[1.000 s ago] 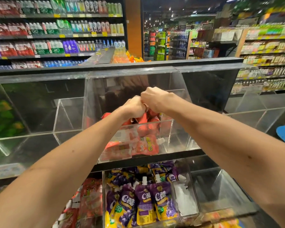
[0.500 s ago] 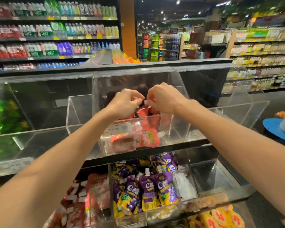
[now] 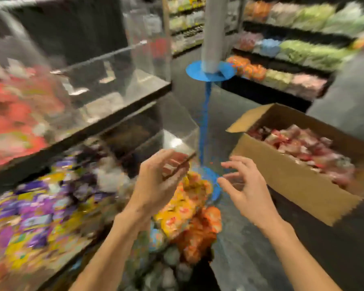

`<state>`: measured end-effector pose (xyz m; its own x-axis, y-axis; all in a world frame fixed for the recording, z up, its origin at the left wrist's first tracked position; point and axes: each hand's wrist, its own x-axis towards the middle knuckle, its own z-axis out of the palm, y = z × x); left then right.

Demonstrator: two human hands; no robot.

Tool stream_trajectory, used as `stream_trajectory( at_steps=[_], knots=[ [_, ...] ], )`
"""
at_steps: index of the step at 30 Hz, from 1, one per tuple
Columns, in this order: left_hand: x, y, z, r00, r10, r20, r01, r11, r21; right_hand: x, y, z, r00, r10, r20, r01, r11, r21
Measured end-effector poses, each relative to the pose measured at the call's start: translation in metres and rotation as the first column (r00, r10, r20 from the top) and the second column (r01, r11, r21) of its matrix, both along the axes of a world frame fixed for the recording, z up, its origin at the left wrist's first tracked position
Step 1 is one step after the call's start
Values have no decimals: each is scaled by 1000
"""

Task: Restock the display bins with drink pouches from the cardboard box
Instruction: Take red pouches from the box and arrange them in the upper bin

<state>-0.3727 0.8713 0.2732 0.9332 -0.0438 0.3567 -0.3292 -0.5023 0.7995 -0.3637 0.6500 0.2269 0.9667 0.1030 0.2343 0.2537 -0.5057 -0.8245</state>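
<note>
Both hands are empty, fingers loosely spread. The left hand (image 3: 156, 181) hovers in front of the clear display bins (image 3: 101, 57), which stand at left and are heavily blurred. The right hand (image 3: 247, 185) is just short of the open cardboard box (image 3: 292, 185) at right, which holds red drink pouches (image 3: 303, 148). A hasty grab could spill pouches over the box's near wall. Half a second earlier both hands met inside the upper bin; now they are out and apart.

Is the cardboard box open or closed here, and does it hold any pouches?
Open and stocked. The cardboard box has a flap folded outward, and red-and-pink pouches lie piled inside; blur hides their print.
</note>
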Motion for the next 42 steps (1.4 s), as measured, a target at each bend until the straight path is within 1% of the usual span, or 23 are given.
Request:
stream_trajectory(
  at_steps=[1, 4, 6, 8, 9, 11, 13, 17, 19, 21, 23, 24, 26, 27, 28, 30, 31, 32, 34, 36, 38, 40, 42],
  knots=[
    [16, -36, -11, 995, -55, -81, 51, 997, -50, 2, -33, -10, 997, -62, -39, 62, 998, 7],
    [69, -146, -47, 939, -234, -253, 219, 972, -87, 12, -127, -35, 968, -211, -135, 214, 977, 5],
    [99, -218, -71, 886, -340, -314, 318, 940, -121, 19, -182, -50, 924, -294, -243, 292, 955, -43],
    [125, -279, -94, 835, -399, -378, 370, 917, -151, 26, -230, -64, 865, -364, -344, 359, 930, -81],
    [136, -306, -106, 797, -422, -432, 403, 904, -141, 31, -249, -71, 835, -386, -391, 384, 919, -88],
    [157, -349, -128, 711, -431, -555, 469, 879, -83, 43, -283, -85, 771, -429, -470, 440, 893, -94],
    [181, -380, -151, 664, -399, -633, 483, 875, -45, 59, -310, -100, 718, -458, -525, 490, 867, -87],
    [238, -433, -187, 607, -389, -693, 504, 863, -43, 104, -352, -129, 609, -521, -598, 590, 802, -97],
    [280, -459, -209, 591, -400, -700, 519, 853, -49, 134, -372, -149, 556, -518, -650, 630, 773, -78],
    [326, -481, -234, 604, -379, -701, 519, 854, -14, 170, -393, -173, 498, -511, -701, 683, 729, -46],
    [372, -503, -259, 621, -348, -702, 517, 855, 33, 208, -415, -199, 406, -524, -749, 767, 640, -32],
    [393, -512, -270, 631, -320, -707, 517, 853, 75, 226, -425, -211, 347, -488, -801, 817, 577, 3],
    [427, -526, -292, 659, -249, -710, 505, 845, 172, 260, -441, -230, 238, -316, -918, 901, 426, 87],
    [442, -533, -304, 676, -237, -698, 507, 837, 208, 276, -449, -240, 195, -271, -942, 920, 383, 80],
    [454, -540, -316, 694, -242, -678, 522, 818, 241, 289, -457, -251, 150, -285, -947, 927, 373, 34],
    [473, -552, -338, 715, -270, -645, 569, 761, 313, 314, -470, -271, 66, -377, -924, 941, 331, -68],
    [479, -557, -346, 713, -268, -648, 590, 729, 347, 327, -474, -278, 42, -423, -905, 946, 309, -100],
    [483, -560, -353, 711, -256, -655, 602, 703, 379, 338, -477, -285, 26, -460, -888, 944, 304, -130],
    [487, -565, -368, 706, -224, -672, 629, 633, 451, 357, -483, -295, 10, -505, -863, 916, 352, -195],
    [486, -566, -379, 722, -213, -659, 647, 546, 532, 371, -486, -305, -45, -538, -842, 870, 394, -298],
    [485, -566, -385, 735, -208, -646, 652, 481, 586, 384, -488, -313, -107, -564, -819, 826, 408, -389],
    [484, -567, -388, 735, -181, -653, 650, 460, 604, 394, -487, -316, -161, -594, -788, 787, 404, -465],
    [484, -568, -389, 766, -169, -621, 616, 472, 631, 398, -488, -315, -211, -624, -753, 767, 371, -523]
  ],
)
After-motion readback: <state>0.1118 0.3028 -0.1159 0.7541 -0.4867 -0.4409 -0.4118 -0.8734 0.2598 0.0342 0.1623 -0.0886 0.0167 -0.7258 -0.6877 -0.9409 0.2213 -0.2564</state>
